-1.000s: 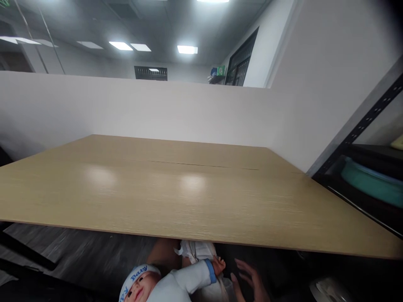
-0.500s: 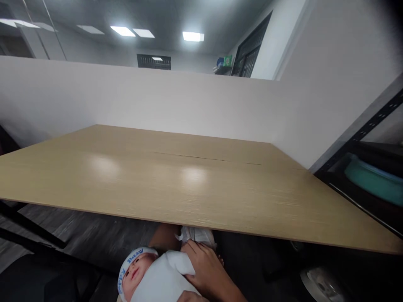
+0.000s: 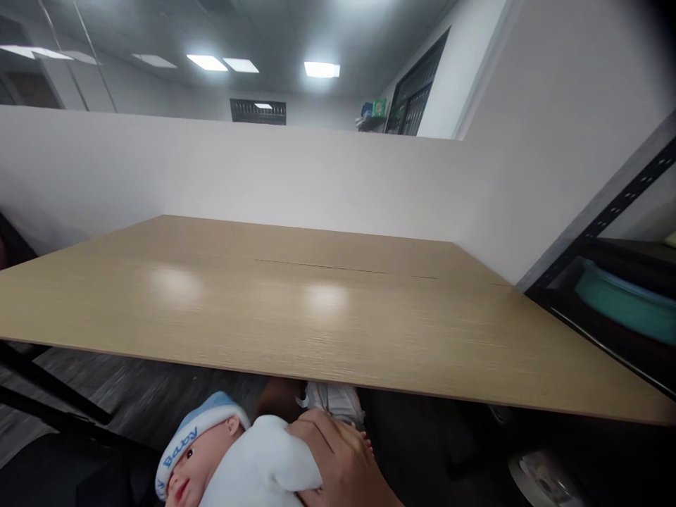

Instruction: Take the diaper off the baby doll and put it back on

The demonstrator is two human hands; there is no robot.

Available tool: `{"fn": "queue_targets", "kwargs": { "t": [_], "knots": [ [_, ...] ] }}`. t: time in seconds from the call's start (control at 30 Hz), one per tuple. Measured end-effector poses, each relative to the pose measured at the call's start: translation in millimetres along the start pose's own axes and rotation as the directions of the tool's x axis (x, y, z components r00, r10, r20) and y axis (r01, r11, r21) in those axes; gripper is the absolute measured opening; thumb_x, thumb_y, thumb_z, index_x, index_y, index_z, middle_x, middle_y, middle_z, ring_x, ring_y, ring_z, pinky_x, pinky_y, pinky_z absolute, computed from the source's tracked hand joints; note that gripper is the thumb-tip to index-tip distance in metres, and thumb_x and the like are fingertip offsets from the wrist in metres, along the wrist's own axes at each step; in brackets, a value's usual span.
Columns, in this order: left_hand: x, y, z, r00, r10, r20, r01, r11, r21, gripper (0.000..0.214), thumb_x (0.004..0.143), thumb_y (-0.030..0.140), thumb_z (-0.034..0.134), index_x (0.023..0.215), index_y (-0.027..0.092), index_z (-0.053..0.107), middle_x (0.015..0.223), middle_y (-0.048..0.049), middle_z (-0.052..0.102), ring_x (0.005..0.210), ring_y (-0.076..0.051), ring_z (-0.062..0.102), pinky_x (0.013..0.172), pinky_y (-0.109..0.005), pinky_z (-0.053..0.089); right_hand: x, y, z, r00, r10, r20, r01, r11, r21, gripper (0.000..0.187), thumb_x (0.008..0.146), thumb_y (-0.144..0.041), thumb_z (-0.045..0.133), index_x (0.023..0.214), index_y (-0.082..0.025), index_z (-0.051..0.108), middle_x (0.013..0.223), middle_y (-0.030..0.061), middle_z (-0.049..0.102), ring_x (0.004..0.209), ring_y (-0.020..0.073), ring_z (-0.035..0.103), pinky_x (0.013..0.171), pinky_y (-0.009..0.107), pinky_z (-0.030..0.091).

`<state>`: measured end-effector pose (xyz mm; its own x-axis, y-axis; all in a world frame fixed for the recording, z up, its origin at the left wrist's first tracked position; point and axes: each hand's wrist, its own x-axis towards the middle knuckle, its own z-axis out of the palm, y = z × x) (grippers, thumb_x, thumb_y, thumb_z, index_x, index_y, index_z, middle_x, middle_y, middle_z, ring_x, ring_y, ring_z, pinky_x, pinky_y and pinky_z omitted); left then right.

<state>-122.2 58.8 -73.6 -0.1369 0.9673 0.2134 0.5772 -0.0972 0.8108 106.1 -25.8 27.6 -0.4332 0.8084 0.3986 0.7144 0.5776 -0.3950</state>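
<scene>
A baby doll [image 3: 248, 465] in a white top lies tilted at the bottom of the head view, below the table's front edge. Its white and light-blue knit cap [image 3: 195, 433] has blue lettering, of which "Baby" is readable. My right hand [image 3: 338, 458] reaches in from the lower right, fingers curled over the doll's white sleeve and side. Small doll digits peek out past the knuckles. Just beyond the fingers is a crinkled white thing [image 3: 334, 400], partly under the table edge; its kind is unclear. My left hand is out of sight.
A wide wooden table [image 3: 296, 317] stretches ahead to a white partition [image 3: 296, 176]. At right stands a black shelf frame [image 3: 596, 232] holding a teal item [image 3: 623, 299]. A black seat [image 3: 63, 468] is at lower left, and a rounded pale object [image 3: 543, 479] at lower right.
The doll's head has shifted left and turned, showing more of the cap and one ear. A bit of a hand at the bottom edge is no longer distinct. My right hand still grips the doll.
</scene>
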Motion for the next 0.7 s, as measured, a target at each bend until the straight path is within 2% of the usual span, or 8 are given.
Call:
{"fn": "queue_targets", "kwargs": {
  "t": [0.07, 0.17, 0.3, 0.4, 0.47, 0.57, 0.63, 0.7],
  "knots": [
    [0.5, 6.7, -1.8, 0.996, -0.026, 0.08, 0.027, 1.0, -0.007, 0.084, 0.097, 0.075, 0.053, 0.164, 0.028, 0.035, 0.157, -0.0129, 0.06, 0.137, -0.041, 0.066, 0.102, -0.06, 0.065, -2.4, -2.9, -15.9, 0.997, -0.005, -0.079, 0.003, 1.0, -0.026, 0.041, 0.09, -0.033, 0.072, 0.129, -0.028, 0.062, 0.114, 0.004, 0.077, 0.099, 0.0237, 0.076, 0.086, 0.03, 0.055],
    [-0.4, 19.6, -9.0, 0.984, -0.029, 0.173, 0.033, 0.999, -0.019, 0.084, 0.091, 0.076, 0.062, 0.159, 0.029, 0.046, 0.147, -0.0135, 0.068, 0.129, -0.044, 0.071, 0.096, -0.063, 0.067, -10.1, -5.5, -47.1, 0.993, 0.046, -0.11, -0.056, 0.994, -0.089, 0.052, 0.084, -0.029, 0.076, 0.134, -0.031, 0.063, 0.121, 0.006, 0.078, 0.097, 0.0261, 0.078, 0.086, 0.032, 0.058],
    [-11.9, 37.9, -41.6, 0.949, 0.023, 0.315, -0.008, 0.999, -0.049, 0.078, 0.079, 0.068, 0.081, 0.146, 0.033, 0.061, 0.124, -0.0108, 0.08, 0.112, -0.045, 0.077, 0.084, -0.058, 0.07, -12.0, -2.8, -90.8, 0.949, 0.265, -0.173, -0.282, 0.956, -0.078, 0.045, 0.085, -0.023, 0.066, 0.128, -0.037, 0.067, 0.118, 0.0049, 0.078, 0.1, 0.0287, 0.078, 0.079, 0.036, 0.06],
    [-11.5, 60.3, -64.2, 0.924, 0.116, 0.366, -0.077, 0.99, -0.119, 0.07, 0.081, 0.055, 0.08, 0.143, 0.029, 0.061, 0.121, -0.0074, 0.081, 0.108, -0.039, 0.078, 0.087, -0.051, 0.068, -0.5, 12.4, -116.4, 0.888, 0.421, -0.183, -0.436, 0.899, -0.045, 0.03, 0.092, -0.032, 0.059, 0.121, -0.035, 0.068, 0.109, 0.0032, 0.08, 0.095, 0.027, 0.077, 0.076, 0.035, 0.057],
    [3.5, 82.2, -67.7, 0.919, 0.144, 0.366, -0.099, 0.985, -0.139, 0.064, 0.081, 0.044, 0.078, 0.141, 0.027, 0.06, 0.127, -0.0061, 0.079, 0.11, -0.034, 0.077, 0.092, -0.044, 0.065, 9.5, 30.6, -127.6, 0.837, 0.512, -0.192, -0.531, 0.845, -0.061, 0.026, 0.094, -0.038, 0.055, 0.116, -0.032, 0.068, 0.102, 0.0038, 0.08, 0.09, 0.0275, 0.076, 0.074, 0.035, 0.055],
    [43.1, 115.2, -57.3, 0.919, 0.174, 0.354, -0.14, 0.983, -0.121, 0.062, 0.077, 0.031, 0.076, 0.137, 0.024, 0.063, 0.128, -0.0065, 0.079, 0.114, -0.032, 0.075, 0.093, -0.038, 0.06, 20.5, 65.0, -135.6, 0.759, 0.624, -0.187, -0.648, 0.751, -0.128, 0.025, 0.092, -0.04, 0.052, 0.109, -0.029, 0.066, 0.093, 0.0041, 0.079, 0.082, 0.0285, 0.073, 0.069, 0.034, 0.05],
    [71.1, 128.6, -46.3, 0.911, 0.185, 0.37, -0.162, 0.983, -0.093, 0.063, 0.075, 0.026, 0.075, 0.137, 0.023, 0.066, 0.126, -0.007, 0.08, 0.114, -0.032, 0.075, 0.091, -0.037, 0.058, 23.4, 87.9, -136.1, 0.729, 0.666, -0.159, -0.684, 0.712, -0.158, 0.023, 0.094, -0.044, 0.051, 0.105, -0.029, 0.065, 0.091, 0.0045, 0.079, 0.081, 0.0288, 0.073, 0.068, 0.034, 0.048],
    [93.7, 132.6, -36.3, 0.9, 0.18, 0.397, -0.163, 0.984, -0.075, 0.063, 0.072, 0.023, 0.075, 0.135, 0.023, 0.069, 0.125, -0.0068, 0.08, 0.113, -0.032, 0.075, 0.09, -0.036, 0.056, 23.1, 107.7, -134.0, 0.718, 0.686, -0.12, -0.696, 0.702, -0.152, 0.027, 0.096, -0.05, 0.05, 0.102, -0.029, 0.065, 0.093, 0.0048, 0.08, 0.082, 0.0291, 0.074, 0.069, 0.034, 0.049]
  ]
}}
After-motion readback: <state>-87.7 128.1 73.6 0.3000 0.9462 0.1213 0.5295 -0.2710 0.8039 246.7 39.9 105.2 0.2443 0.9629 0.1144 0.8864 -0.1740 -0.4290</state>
